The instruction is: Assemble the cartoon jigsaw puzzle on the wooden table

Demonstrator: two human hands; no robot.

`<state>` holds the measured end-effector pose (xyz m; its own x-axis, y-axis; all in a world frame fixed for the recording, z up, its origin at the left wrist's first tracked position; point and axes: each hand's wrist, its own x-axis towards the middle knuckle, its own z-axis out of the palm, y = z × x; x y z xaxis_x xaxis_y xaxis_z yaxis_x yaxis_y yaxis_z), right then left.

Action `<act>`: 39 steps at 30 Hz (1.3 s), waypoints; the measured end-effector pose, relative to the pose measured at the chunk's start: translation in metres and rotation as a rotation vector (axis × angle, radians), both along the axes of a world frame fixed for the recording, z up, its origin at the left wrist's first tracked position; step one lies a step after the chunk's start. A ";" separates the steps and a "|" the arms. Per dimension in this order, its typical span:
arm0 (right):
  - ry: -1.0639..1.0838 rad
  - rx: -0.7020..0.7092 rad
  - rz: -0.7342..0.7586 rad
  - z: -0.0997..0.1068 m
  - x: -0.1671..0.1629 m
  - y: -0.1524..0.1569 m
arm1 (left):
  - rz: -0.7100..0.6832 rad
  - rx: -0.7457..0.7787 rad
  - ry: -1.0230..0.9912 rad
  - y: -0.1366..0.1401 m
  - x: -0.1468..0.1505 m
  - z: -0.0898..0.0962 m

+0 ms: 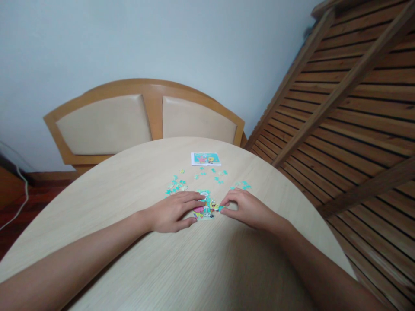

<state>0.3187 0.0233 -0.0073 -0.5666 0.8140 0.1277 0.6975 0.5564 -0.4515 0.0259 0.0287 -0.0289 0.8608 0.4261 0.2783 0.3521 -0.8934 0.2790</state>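
Note:
A partly joined jigsaw puzzle (207,209) with cartoon figures on turquoise lies on the table. Across its left side rests my left hand (177,210), flat with the fingers stretched out, hiding part of the picture. My right hand (245,208) is at the puzzle's right edge, thumb and forefinger pinched on a small turquoise puzzle piece (222,208) beside the yellow figure. Loose turquoise pieces (177,185) lie in a cluster beyond my left hand, and more pieces (243,185) lie just beyond my right hand. Several others are scattered between these groups.
A picture card (206,159) showing cartoon figures lies toward the far edge of the round wooden table (155,268). Behind the table stands a bench back (153,110) with cream pads, against a pale wall. A slatted wooden panel (350,108) leans at the right.

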 end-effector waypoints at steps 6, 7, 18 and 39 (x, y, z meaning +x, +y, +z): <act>-0.014 0.049 0.042 -0.001 0.000 0.001 | 0.113 0.004 -0.054 0.002 0.003 0.003; -0.010 0.053 0.047 -0.001 0.000 0.001 | 0.177 0.028 -0.069 0.004 0.002 0.002; 0.008 0.085 0.055 -0.004 -0.002 0.001 | 0.586 0.125 0.068 0.051 -0.024 -0.016; 0.051 0.088 0.133 -0.010 -0.014 -0.004 | 0.278 -0.003 -0.003 0.026 -0.003 -0.008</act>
